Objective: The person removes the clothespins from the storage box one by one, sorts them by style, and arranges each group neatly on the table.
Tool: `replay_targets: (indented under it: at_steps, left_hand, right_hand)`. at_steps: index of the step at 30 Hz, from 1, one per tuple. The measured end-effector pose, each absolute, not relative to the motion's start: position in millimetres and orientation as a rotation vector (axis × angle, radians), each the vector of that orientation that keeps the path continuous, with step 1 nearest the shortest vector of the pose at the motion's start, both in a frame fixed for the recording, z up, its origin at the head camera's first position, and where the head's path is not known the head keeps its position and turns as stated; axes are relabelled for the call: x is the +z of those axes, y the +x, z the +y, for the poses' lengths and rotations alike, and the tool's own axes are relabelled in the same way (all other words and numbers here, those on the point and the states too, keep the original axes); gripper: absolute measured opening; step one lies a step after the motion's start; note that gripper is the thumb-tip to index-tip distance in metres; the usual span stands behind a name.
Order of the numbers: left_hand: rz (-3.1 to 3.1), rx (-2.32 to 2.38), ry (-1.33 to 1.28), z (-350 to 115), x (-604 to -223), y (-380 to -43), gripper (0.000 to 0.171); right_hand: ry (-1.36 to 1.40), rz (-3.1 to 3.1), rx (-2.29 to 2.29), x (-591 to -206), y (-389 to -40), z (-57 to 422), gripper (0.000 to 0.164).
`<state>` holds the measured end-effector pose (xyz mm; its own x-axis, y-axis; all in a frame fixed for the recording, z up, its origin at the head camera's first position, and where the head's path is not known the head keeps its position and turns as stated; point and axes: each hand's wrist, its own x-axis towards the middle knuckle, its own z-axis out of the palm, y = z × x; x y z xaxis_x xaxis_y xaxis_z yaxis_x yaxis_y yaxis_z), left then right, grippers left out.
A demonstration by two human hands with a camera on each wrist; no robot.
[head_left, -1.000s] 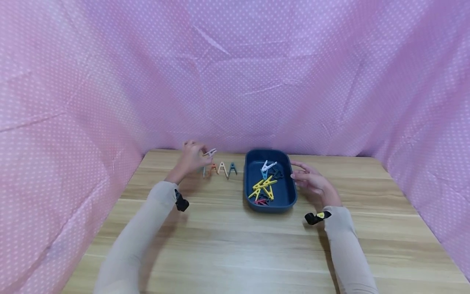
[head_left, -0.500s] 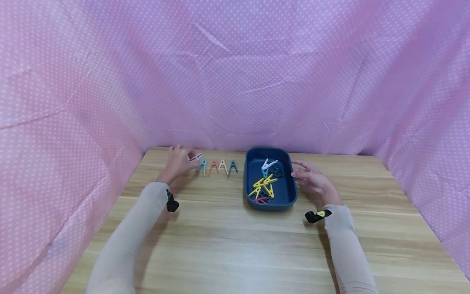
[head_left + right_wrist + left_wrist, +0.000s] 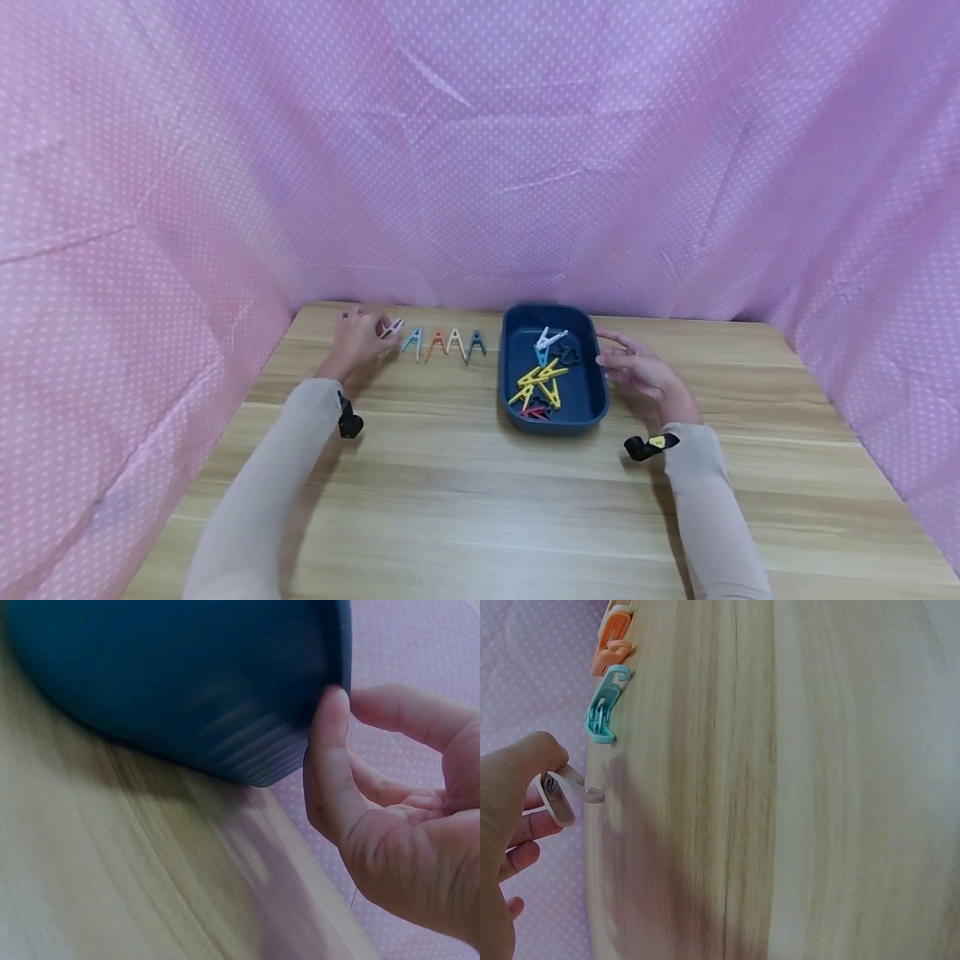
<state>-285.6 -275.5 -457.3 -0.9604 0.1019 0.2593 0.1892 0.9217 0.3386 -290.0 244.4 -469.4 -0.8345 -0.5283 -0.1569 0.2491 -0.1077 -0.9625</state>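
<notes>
In the head view my left hand [image 3: 358, 342] is at the table's far left, pinching a pale pinkish-white clothespin [image 3: 556, 802] between thumb and fingers. The peg's legs point down, near the table's back edge. To its right stands a row of clothespins: light blue [image 3: 413, 340], orange [image 3: 436, 342], cream [image 3: 454, 338] and dark teal [image 3: 476, 341]. My right hand [image 3: 639, 372] touches the right wall of a dark blue basin [image 3: 592, 404] with its thumb and fingertips, fingers only slightly bent.
Inside the basin lie yellow clothespins [image 3: 531, 377], a white one [image 3: 550, 337], a blue one, a red one [image 3: 534, 412] and dark ones. Pink dotted cloth [image 3: 480, 167] hangs behind and beside the wooden table [image 3: 465, 500].
My left hand has moved left and down with the pale clothespin, from above the row to its left end, uncovering the light blue one. The right hand has stayed at the basin.
</notes>
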Motion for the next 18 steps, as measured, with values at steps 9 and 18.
replay_targets:
  at_steps: [9, 18]
  left_hand:
    - [-2.897, -0.471, -0.184, -273.9, -462.5, -288.7, 0.029]
    - [-2.909, -0.498, -0.149, -271.9, -464.6, -290.7, 0.029]
  right_hand:
    - [-0.326, 1.701, -1.957, -469.5, -290.3, 244.3, 0.062]
    - [-0.345, 1.655, -1.98, -472.2, -291.9, 245.6, 0.061]
